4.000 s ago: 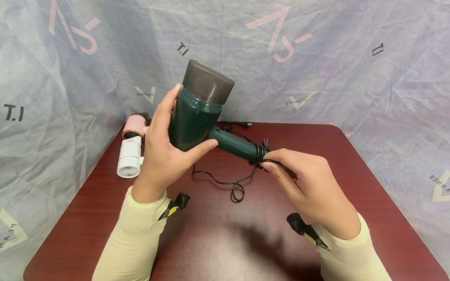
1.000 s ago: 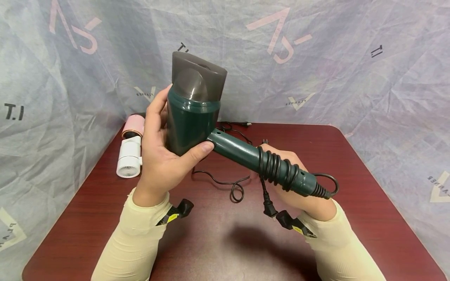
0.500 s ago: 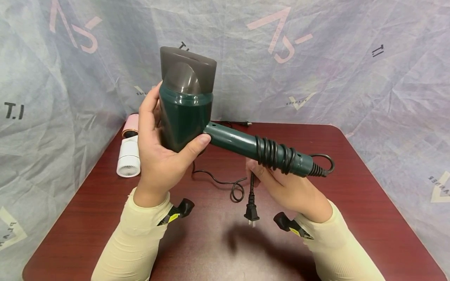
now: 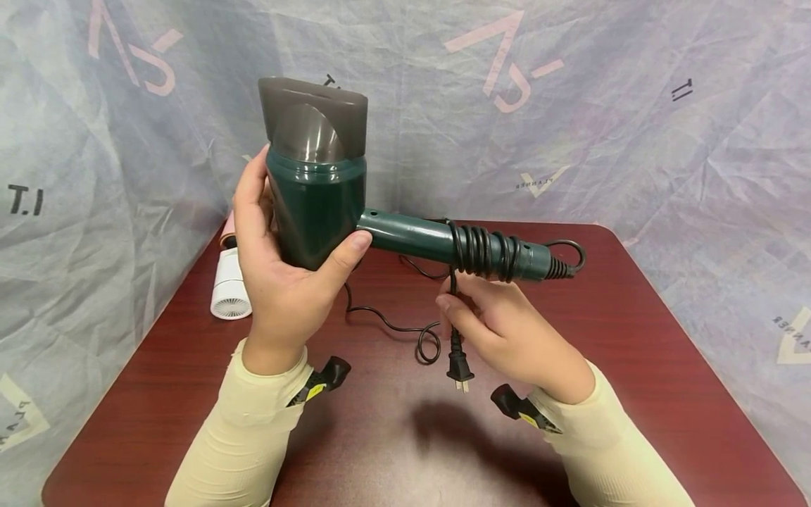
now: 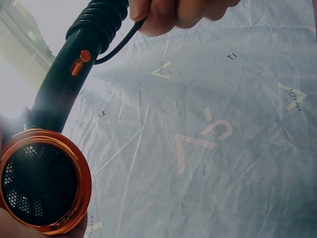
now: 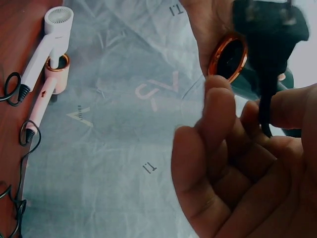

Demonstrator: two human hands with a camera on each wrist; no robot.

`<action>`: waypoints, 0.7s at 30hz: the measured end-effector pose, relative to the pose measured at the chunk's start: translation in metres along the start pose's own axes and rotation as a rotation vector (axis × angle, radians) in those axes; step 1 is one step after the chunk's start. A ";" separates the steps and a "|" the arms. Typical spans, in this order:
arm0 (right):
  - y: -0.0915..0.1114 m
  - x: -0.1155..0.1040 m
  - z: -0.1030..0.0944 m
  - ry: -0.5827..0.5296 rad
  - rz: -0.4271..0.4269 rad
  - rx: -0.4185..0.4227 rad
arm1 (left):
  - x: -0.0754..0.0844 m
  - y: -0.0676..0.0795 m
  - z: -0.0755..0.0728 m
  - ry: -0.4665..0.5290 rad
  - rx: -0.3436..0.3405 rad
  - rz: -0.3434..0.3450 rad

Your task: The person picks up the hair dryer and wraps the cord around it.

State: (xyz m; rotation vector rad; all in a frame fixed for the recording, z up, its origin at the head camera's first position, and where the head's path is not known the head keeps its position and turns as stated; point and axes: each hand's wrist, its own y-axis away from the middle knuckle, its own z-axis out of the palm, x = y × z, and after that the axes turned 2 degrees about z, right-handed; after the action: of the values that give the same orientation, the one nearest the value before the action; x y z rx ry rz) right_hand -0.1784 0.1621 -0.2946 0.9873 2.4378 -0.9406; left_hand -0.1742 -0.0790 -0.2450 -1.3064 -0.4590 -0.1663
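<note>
My left hand [image 4: 279, 303] grips the body of a dark green hair dryer [image 4: 319, 211], held up over the table with its smoky nozzle [image 4: 313, 127] pointing up. Several turns of black cord [image 4: 481, 251] are wound round the handle, which extends to the right. Below the handle, my right hand [image 4: 507, 331] pinches the cord's free end between thumb and fingers, and the black plug [image 4: 459, 367] hangs beneath. The left wrist view shows the copper-ringed rear grille [image 5: 42, 183] and the copper switch [image 5: 80, 62]. Large in the right wrist view is the plug [image 6: 270, 34].
A white hair dryer [image 4: 231, 285] lies at the left side of the red-brown table [image 4: 380, 436], with a pink hair dryer [image 6: 57, 77] behind it. Loose black cord [image 4: 386, 322] trails over the table's middle. Grey printed cloth [image 4: 602, 127] encloses the back and sides.
The right hand has wound the cord round the handle, and the plug now hangs below it. The left hand has carried the hair dryer leftward and tilted its handle nearer to level.
</note>
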 end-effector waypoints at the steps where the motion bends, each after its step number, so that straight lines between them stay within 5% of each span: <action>1: 0.001 0.000 0.000 0.002 0.011 -0.008 | 0.000 0.000 0.000 -0.007 0.002 0.003; 13: 0.012 -0.011 0.001 0.108 0.056 -0.102 | -0.004 0.000 -0.001 -0.114 0.045 0.044; 21: 0.016 -0.020 -0.004 0.265 -0.001 -0.056 | -0.013 0.002 -0.004 -0.215 0.053 0.075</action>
State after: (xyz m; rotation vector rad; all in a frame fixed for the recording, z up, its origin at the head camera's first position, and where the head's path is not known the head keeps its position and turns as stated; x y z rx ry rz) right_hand -0.1527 0.1637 -0.2884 1.1551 2.6639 -0.7801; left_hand -0.1838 -0.0844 -0.2526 -1.2931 -0.5914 0.0495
